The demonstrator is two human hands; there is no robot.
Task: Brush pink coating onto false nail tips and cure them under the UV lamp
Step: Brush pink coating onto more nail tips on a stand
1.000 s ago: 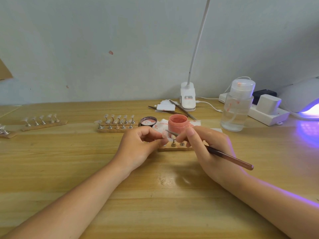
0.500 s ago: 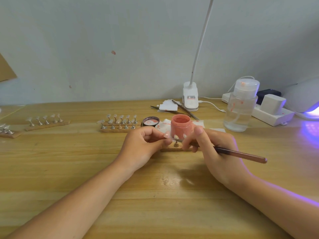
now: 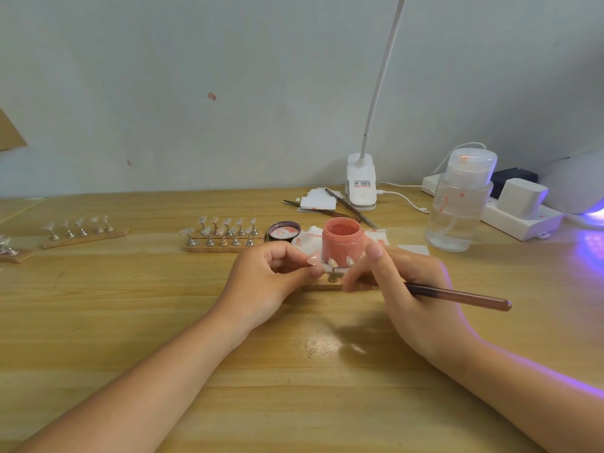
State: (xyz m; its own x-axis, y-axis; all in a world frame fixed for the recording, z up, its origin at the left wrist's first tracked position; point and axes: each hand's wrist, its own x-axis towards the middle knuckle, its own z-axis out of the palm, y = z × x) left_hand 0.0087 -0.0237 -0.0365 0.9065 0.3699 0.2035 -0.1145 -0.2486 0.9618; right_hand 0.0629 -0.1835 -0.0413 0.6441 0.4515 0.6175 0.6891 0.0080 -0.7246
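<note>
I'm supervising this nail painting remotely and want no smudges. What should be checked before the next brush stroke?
1. Brush gripped in right hand: ok.
2. Bristles loaded with pink: cannot tell, tip hidden behind fingers.
3. Left hand steadying a nail tip by pinching it: ok.
4. Pink jar open and upright behind the holder strip: ok.
5. Jar lid set aside: ok.
6. UV lamp glowing at the right edge: ok.
</note>
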